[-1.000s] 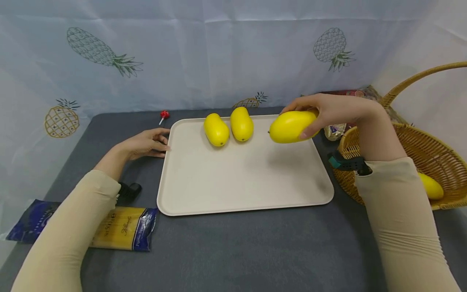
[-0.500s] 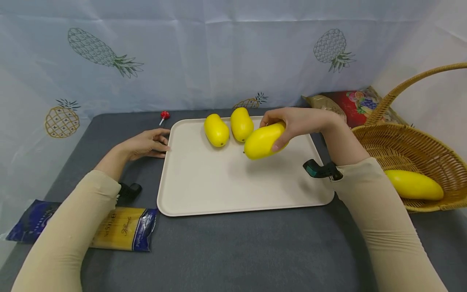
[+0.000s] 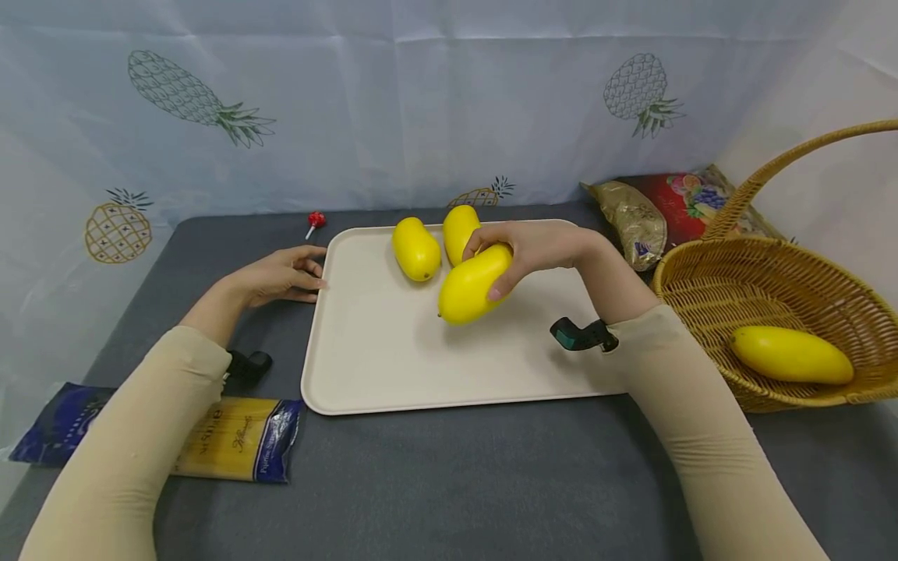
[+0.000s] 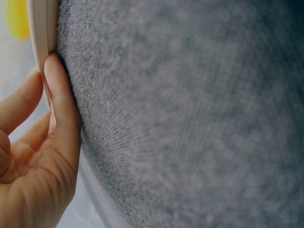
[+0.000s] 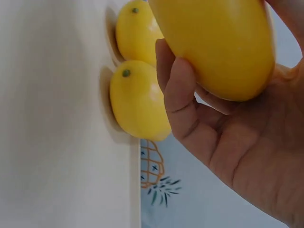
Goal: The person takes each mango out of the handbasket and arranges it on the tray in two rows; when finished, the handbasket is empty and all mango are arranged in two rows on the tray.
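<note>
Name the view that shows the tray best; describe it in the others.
The head view: it shows most of the tray, partly covered by yellow fruits, the right hand and sleeve. Left wrist shows only a strip of its edge; right wrist, part of its surface.

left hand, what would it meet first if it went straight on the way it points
The tray: the left hand has its fingers on the left rim. Past that, the leftmost yellow fruit looks roughly in line, though depth is hard to judge.
</note>
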Motion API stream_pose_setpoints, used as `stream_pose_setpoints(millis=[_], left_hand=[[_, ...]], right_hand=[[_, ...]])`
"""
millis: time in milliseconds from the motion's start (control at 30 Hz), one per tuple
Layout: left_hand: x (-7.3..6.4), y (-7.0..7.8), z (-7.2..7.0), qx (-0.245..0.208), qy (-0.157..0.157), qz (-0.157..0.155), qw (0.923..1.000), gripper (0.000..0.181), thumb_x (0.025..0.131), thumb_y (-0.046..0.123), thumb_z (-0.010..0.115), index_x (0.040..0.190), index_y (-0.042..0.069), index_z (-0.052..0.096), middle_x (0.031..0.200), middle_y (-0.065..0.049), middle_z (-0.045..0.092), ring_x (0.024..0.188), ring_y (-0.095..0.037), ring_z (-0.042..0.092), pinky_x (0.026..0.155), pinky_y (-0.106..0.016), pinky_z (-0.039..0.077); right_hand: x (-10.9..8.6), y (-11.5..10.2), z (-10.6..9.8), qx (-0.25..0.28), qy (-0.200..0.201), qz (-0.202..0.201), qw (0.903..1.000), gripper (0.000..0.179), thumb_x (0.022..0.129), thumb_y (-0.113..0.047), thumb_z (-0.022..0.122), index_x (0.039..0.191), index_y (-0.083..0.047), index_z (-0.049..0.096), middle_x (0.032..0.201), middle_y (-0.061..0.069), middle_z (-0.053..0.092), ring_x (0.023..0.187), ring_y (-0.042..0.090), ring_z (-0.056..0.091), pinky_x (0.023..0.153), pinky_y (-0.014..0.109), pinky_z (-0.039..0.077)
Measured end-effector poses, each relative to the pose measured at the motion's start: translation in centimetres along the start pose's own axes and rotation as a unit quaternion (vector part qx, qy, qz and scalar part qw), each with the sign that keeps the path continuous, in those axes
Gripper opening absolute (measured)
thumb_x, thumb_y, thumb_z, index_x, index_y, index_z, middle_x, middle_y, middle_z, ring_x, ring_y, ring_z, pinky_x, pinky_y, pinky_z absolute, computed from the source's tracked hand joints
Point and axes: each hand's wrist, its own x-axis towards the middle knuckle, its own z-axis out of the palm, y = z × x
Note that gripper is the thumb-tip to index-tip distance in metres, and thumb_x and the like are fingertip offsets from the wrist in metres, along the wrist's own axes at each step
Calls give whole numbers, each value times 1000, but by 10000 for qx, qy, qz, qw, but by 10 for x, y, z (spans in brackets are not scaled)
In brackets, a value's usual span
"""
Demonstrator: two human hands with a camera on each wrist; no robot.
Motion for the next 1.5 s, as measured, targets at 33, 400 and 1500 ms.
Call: stream_pose_setpoints(millis=[33,400,1500], left_hand=[[0,0,0,5,-1,2,10000,80,99,16,59,160,8,8,112,-2,49,94,-6,61,86,-23,58],[-1,2,0,2,-28,17,10000,79,100,15,59,160,7,8,112,-2,49,93,-6,62,84,-23,58],[-1,3,2,-32,13,-24,10000,78,100,15,58,160,8,9,114,-3,49,94,-7,61,84,-22,58]], right_hand=[[3,1,1,-38,19,-20,10000,58,75,-23,85,126,-17,58,120,6,56,102,24,53,90,34,46],[23,4,20,463,-325,-139,9983,59,74,-23,85,126,-15,57,122,6,60,107,23,56,94,32,50],[48,1,46,460,-1037,114,9935,60,79,-29,83,128,-13,52,125,7,49,116,22,45,99,33,41]])
